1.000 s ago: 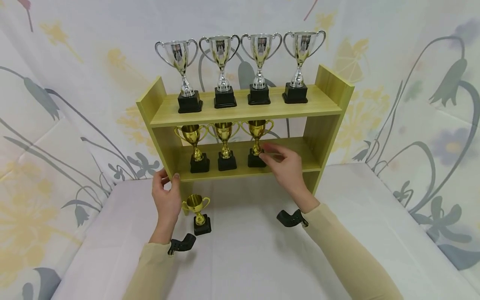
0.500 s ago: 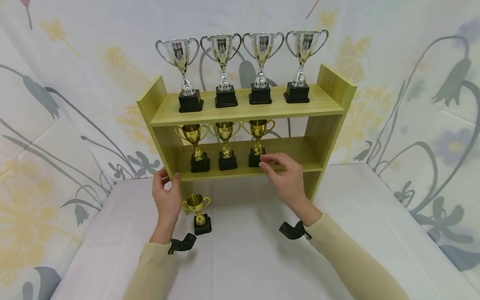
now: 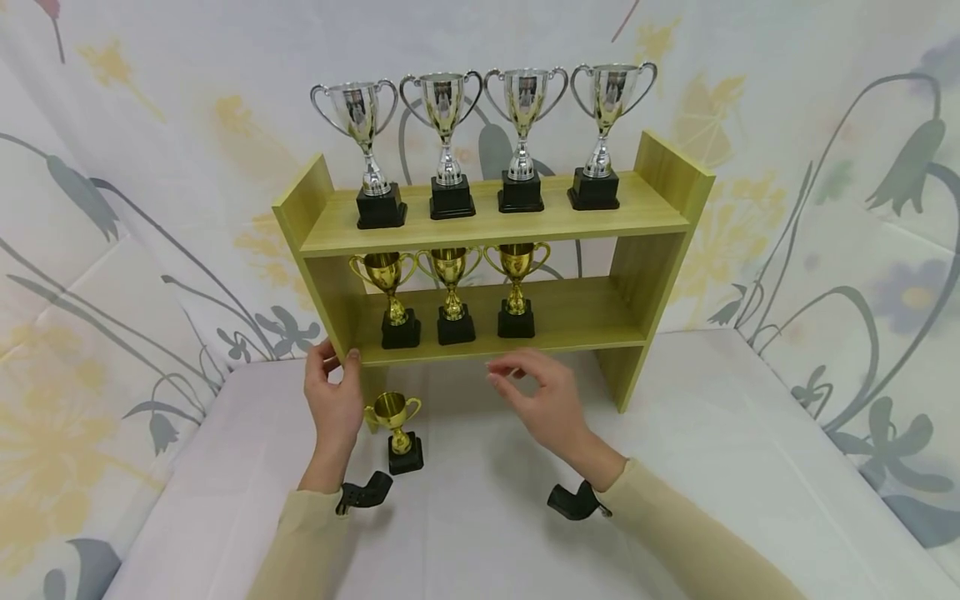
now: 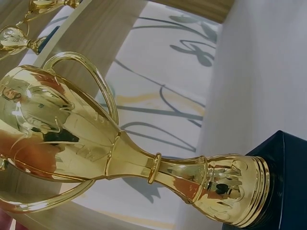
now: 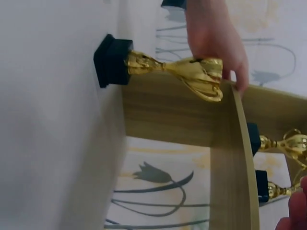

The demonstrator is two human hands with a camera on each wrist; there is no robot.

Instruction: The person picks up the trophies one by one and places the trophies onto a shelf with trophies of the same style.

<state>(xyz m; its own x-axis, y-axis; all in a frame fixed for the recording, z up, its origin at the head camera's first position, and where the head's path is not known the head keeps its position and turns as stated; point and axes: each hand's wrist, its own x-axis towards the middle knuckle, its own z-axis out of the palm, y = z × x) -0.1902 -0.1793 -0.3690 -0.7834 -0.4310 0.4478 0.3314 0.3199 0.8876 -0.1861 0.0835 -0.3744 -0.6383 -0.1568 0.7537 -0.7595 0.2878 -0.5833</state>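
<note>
My left hand (image 3: 333, 402) grips the lower left edge of a two-tier wooden shelf (image 3: 495, 237), thumb in front and fingers around the side panel. My right hand (image 3: 551, 402) hovers before the lower board, fingers loosely bent, holding nothing. A small gold trophy (image 3: 401, 440) with a black base stands upright on the table beside my left hand; this gold cup (image 4: 62, 129) fills much of the left wrist view. On the lower board stand three gold trophies, the rightmost gold trophy (image 3: 516, 292) above my right hand. In the right wrist view, fingertips (image 5: 298, 206) show at the edge.
Several silver trophies, one silver trophy (image 3: 522, 137) among them, stand in a row on the top board. The shelf stands on a white-covered table (image 3: 480, 517) against a floral cloth backdrop (image 3: 810, 167).
My right hand has left the base of the rightmost gold trophy on the lower board and moved down and slightly left. My left hand stays on the shelf's side.
</note>
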